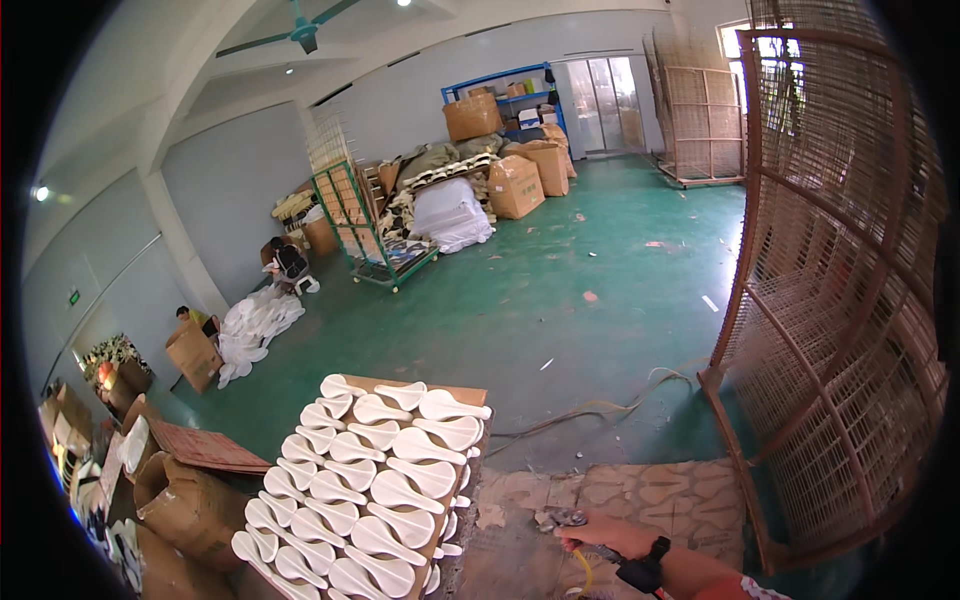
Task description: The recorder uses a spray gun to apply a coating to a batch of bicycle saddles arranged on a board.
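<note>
My right hand (588, 532) reaches in from the lower right, with a black strapped device (645, 568) on its wrist. Its fingers are closed round a small metal spray gun (560, 519), and a yellow hose (584, 572) hangs beneath. The gun is over a stained brown work surface (640, 495) marked with saddle-shaped outlines. Left of it, many white saddle-shaped pieces (383, 535) lie in rows on a brown board (465, 397); more pieces show below the board's right edge. My left hand is out of view.
Tall brown mesh racks (800, 330) stand close on the right. A hose (600, 407) crosses the green floor (520, 320). Cardboard boxes (190, 505) crowd the lower left. Two people (288, 262) sit near white piles at the far left; a green wheeled rack (370, 235) stands beyond.
</note>
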A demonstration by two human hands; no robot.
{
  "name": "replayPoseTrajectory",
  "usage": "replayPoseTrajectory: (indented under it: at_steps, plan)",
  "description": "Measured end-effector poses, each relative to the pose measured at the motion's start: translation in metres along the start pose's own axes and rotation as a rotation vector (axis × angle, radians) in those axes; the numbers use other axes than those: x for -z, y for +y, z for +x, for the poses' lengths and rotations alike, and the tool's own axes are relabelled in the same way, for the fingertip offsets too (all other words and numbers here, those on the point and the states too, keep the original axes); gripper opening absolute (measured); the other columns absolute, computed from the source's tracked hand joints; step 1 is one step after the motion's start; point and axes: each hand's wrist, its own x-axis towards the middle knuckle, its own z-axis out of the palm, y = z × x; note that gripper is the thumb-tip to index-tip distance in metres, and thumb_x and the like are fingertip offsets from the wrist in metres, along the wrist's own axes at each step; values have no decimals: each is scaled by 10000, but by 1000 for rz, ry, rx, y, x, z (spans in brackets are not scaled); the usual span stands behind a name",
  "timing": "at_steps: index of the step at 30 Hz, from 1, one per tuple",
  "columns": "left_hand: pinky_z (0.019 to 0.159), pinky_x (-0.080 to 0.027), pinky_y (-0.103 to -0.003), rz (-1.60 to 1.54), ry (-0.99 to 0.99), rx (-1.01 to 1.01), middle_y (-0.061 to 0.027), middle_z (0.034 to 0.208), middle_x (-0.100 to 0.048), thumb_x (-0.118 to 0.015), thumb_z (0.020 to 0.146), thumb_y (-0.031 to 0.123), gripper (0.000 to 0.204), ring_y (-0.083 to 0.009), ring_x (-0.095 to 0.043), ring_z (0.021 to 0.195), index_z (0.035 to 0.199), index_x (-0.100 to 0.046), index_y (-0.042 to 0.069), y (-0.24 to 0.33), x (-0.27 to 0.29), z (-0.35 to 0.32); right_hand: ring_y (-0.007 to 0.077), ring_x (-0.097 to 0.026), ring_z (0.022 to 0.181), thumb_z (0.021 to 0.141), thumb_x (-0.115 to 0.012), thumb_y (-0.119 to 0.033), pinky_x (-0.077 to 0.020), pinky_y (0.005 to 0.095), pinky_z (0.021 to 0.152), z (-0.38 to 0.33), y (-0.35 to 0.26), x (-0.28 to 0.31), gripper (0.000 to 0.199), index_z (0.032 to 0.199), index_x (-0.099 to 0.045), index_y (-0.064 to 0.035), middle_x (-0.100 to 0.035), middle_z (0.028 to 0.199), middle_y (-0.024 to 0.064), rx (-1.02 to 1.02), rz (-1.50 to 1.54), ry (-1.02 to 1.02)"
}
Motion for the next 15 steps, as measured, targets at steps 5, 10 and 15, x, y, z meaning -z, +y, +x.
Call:
replayPoseTrajectory:
  at_steps: [5, 10, 15]
  plan:
    - [714, -462, -425, 8, 6, -34, -241, 872, -605, -468, 918, 314, 335, -377, -598, 798, 1059, -591, 37, -6, -1, -4, 91, -567, 560, 805, -677, -349, -471, 229, 532, 37, 25, -31, 398, 1028, -575, -36, -584, 711, 12, 4, -222, -161]
    - [717, -462, -426, 20, 3, -80, -242, 875, -605, -466, 918, 316, 336, -378, -598, 801, 1060, -591, 37, -7, -3, 3, 84, -565, 547, 799, -682, -363, -464, 218, 517, 30, 28, -34, 499, 1155, -540, -43, -583, 699, 11, 9, -315, -206]
    - [720, -462, -427, 35, -14, -99, -243, 878, -606, -465, 919, 317, 338, -379, -598, 804, 1061, -591, 37, -8, -7, 10, 78, -557, 537, 810, -681, -312, -461, 223, 507, 20, 36, -2, 415, 1099, -552, -44, -580, 695, 3, 11, -219, -108]
